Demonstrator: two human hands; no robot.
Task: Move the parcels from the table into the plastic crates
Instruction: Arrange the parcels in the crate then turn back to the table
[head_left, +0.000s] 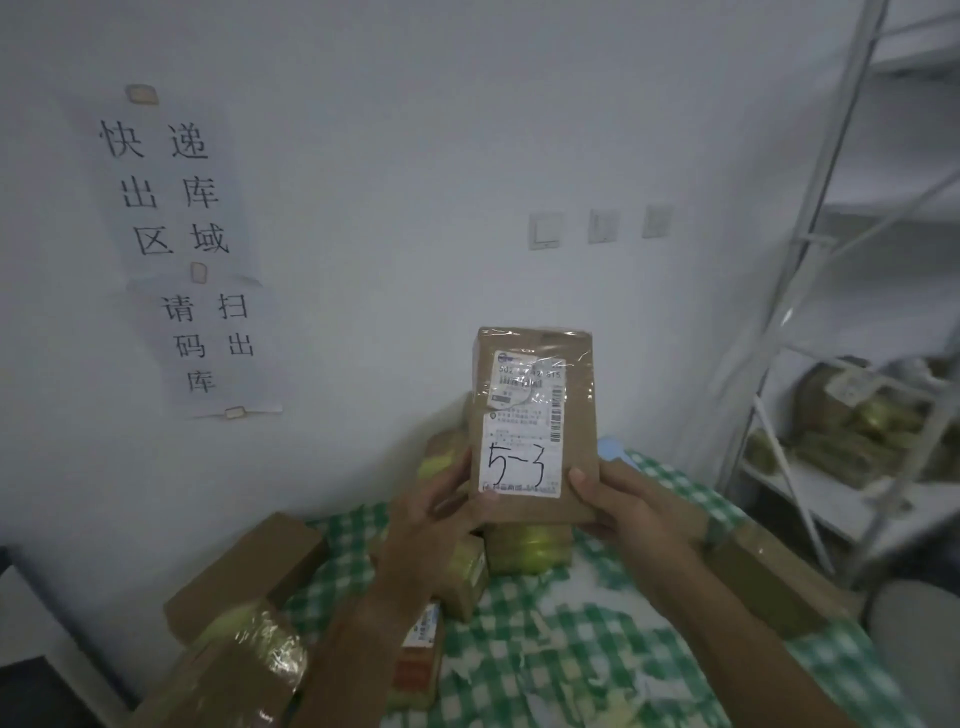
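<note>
A brown cardboard parcel (532, 421) with a white shipping label marked "5-3" stands upright in the air above the table, label facing me. My left hand (434, 512) grips its lower left edge and my right hand (621, 506) grips its lower right edge. Several more taped brown parcels lie below on the green-and-white checked tablecloth (587, 639): a long box (244, 571) at the left, a taped one (234, 670) at the lower left, and a stack (527, 548) behind my hands. No plastic crate is in view.
A white wall with taped paper signs (176, 244) and light switches (545, 231) rises behind the table. A white metal shelf rack (810, 291) holding more parcels stands at the right. Another box (774, 577) lies at the table's right edge.
</note>
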